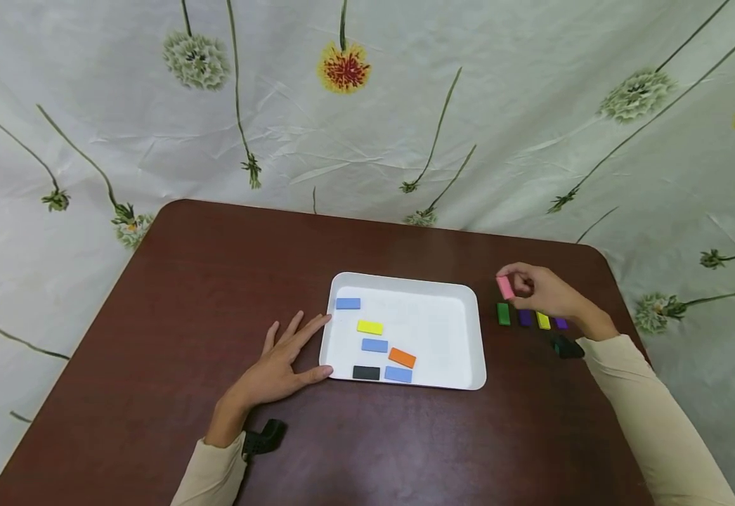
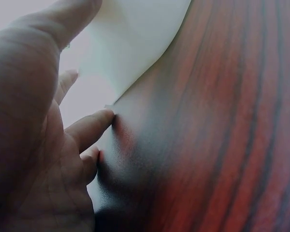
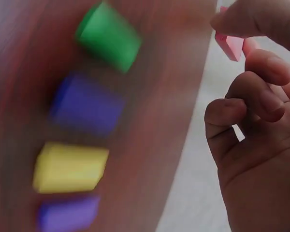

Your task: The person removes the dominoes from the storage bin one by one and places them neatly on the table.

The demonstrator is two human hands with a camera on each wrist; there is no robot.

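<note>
A pink block (image 1: 505,287) is pinched between the thumb and index finger of my right hand (image 1: 547,292), to the right of the white tray (image 1: 450,337). Just below that hand lie a green block (image 1: 503,314), a dark blue block (image 1: 525,318), a yellow block (image 1: 543,320) and a purple block (image 1: 561,323) in a row; the right wrist view shows them blurred. My left hand (image 1: 279,369) has its fingers spread, with fingertips at the tray's left rim. In the left wrist view the thumb reaches over the pale tray edge (image 2: 150,43).
Inside the tray are light blue blocks (image 1: 375,345), a yellow block (image 1: 370,327), an orange block (image 1: 402,358) and a black block (image 1: 366,373). The dark brown table (image 1: 216,281) ends at a flowered cloth (image 1: 355,154) behind.
</note>
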